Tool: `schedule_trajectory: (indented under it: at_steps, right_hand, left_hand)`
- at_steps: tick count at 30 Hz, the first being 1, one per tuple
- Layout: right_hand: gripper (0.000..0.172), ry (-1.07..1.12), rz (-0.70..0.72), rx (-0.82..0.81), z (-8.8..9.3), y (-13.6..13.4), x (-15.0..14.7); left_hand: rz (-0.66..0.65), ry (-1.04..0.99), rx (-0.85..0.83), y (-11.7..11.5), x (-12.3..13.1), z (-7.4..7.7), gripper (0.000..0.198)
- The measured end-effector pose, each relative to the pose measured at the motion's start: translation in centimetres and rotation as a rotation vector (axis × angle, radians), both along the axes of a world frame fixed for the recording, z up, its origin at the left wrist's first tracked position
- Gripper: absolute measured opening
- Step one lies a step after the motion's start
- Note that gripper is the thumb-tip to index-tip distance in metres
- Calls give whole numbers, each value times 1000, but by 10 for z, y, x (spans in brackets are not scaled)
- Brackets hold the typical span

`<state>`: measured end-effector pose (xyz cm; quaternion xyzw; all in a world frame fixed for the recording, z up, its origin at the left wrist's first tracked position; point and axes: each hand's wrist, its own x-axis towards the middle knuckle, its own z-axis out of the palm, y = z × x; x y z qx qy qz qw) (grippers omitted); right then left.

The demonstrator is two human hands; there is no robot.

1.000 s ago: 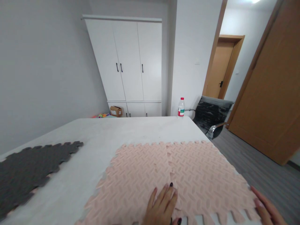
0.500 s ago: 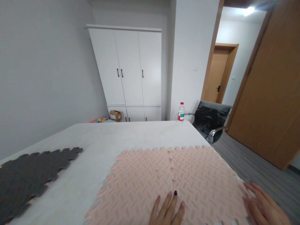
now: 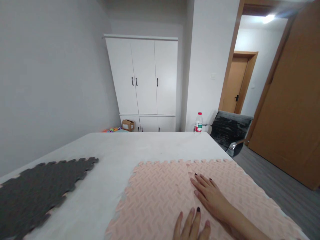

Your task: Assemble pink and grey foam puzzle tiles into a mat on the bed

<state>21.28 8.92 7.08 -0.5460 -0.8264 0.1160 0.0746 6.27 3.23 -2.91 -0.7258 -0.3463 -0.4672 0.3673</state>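
Note:
Two pink foam mat tiles (image 3: 155, 190) with a raised tread pattern lie side by side on the white table (image 3: 120, 145), their joint running away from me. Flat on the near part of the mat, by the joint, rests my left hand (image 3: 191, 230), fingers spread and only partly in view. My right hand (image 3: 210, 195) lies palm down across the right-hand tile, its fingertips at the joint and its fingers apart. Neither hand holds anything. The hands and right forearm hide part of the joint.
A dark grey foam mat (image 3: 45, 190) lies at the table's left. By the far right corner stands a plastic bottle (image 3: 198, 123) with a red cap. A black chair (image 3: 228, 130) is beyond the right edge. Behind are a cardboard box (image 3: 128, 125) and a white cabinet (image 3: 145, 80).
My right hand has moved left from the mat's right edge onto the joint between the tiles. My left hand stays on the mat. The view has shifted slightly.

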Motion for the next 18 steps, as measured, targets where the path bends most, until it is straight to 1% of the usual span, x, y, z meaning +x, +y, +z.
schedule_trajectory:
  at_steps: [3,5,7,9,13,16,18]
  right_hand:
    - [55,-7,-3,4,0,4,4]
    - [56,-8,40,-2,4,11,7]
    - [58,2,86,19,8,22,8]
    - [61,13,94,77,10,38,7]
    - [60,-36,48,176,7,73,-5]
    - [55,-107,-9,146,1,93,-16]
    - [55,-139,-42,103,-4,100,-22]
  left_hand:
    - [-8,13,-17,1,1,1,13]
    - [-7,19,-30,-1,1,4,12]
    - [-1,-55,-11,-2,2,6,10]
    - [1,-138,16,-3,4,7,11]
    - [-38,-225,28,-2,7,8,13]
    - [-69,-259,42,0,7,7,8]
    - [-56,-246,51,2,8,6,7]
